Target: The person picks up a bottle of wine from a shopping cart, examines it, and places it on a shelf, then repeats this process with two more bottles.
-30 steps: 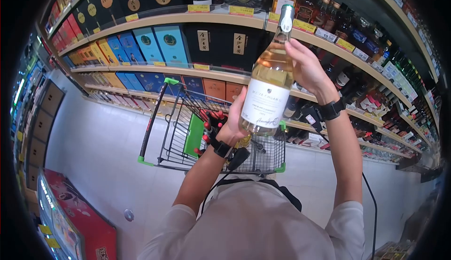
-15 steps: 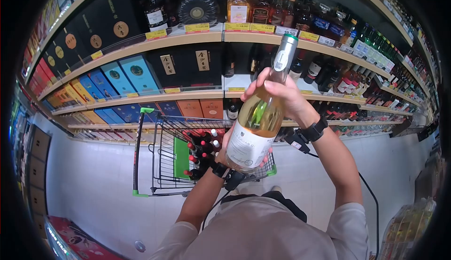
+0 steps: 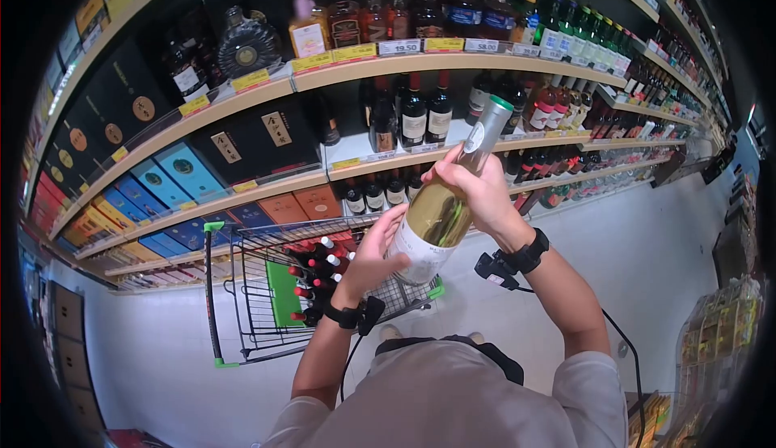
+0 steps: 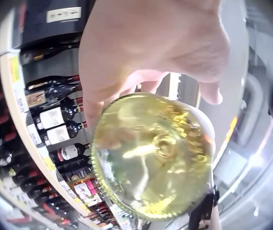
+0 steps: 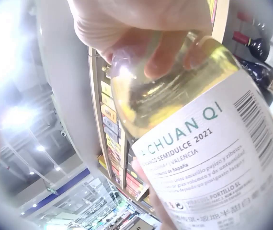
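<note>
A wine bottle (image 3: 436,217) with pale golden liquid, a white label and a silver-and-green capped neck is tilted before the person in the head view. The right hand (image 3: 478,193) grips it at the shoulder, just under the neck. Beside the lower label, the left hand (image 3: 374,255) has its fingers along the bottle's side and its thumb spread apart. The round base of the wine bottle (image 4: 151,158) faces the left wrist view, with a gap under the palm. Printed text and a barcode show on the label (image 5: 199,148) in the right wrist view.
A shopping cart (image 3: 250,286) with a green panel (image 3: 284,294) stands in front to the left, with several red- and white-topped bottles (image 3: 319,274) inside. Beyond it, shelves (image 3: 453,64) of bottles and boxes curve across. A cable (image 3: 626,339) hangs by the right arm.
The head view has swung right, so shelves and cart shift left. The right hand came down round the bottle's shoulder. The bottle has turned, and the left hand's fingers have loosened from its base.
</note>
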A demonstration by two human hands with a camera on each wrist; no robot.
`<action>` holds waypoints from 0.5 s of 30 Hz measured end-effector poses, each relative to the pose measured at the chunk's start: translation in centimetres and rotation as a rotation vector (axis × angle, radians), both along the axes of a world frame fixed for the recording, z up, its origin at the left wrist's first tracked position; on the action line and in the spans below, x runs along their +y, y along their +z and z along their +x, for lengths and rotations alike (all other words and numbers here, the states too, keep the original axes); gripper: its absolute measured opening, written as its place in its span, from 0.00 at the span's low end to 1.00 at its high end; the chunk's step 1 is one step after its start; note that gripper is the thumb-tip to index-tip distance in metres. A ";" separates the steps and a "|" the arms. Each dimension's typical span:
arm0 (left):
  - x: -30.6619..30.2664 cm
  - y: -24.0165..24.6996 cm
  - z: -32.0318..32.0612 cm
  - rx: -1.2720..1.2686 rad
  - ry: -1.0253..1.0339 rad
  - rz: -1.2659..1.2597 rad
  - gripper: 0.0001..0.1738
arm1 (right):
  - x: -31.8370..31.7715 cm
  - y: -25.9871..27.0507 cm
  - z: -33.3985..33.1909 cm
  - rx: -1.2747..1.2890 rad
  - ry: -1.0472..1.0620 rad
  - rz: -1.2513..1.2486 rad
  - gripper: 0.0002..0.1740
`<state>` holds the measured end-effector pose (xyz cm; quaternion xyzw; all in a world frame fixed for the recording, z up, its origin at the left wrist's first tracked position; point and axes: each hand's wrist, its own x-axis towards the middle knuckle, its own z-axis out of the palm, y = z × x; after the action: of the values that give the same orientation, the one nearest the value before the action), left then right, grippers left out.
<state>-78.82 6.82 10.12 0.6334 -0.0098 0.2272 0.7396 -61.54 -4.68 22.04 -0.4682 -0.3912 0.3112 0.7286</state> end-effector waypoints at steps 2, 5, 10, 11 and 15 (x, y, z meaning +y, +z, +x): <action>-3.5 3.0 1.4 0.051 0.151 0.343 0.62 | -1.2 0.0 1.4 -0.009 -0.121 -0.036 0.06; -7.2 4.5 4.4 0.189 0.281 0.405 0.63 | -3.3 0.4 3.4 -0.060 -0.163 -0.097 0.09; -10.7 2.6 9.0 0.041 0.018 0.056 0.60 | -9.4 3.1 7.2 -0.199 0.020 -0.225 0.16; -11.0 2.3 9.6 0.053 -0.041 0.020 0.59 | -10.7 3.0 8.5 -0.286 0.091 -0.228 0.20; -14.7 1.0 11.4 0.083 -0.593 -0.531 0.62 | -14.6 3.1 11.7 -0.116 0.358 -0.057 0.21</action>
<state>-67.38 -7.90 11.12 0.3984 -0.1030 -0.0273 0.9110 -49.83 -19.30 25.14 -0.4285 -0.5008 0.4193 0.6243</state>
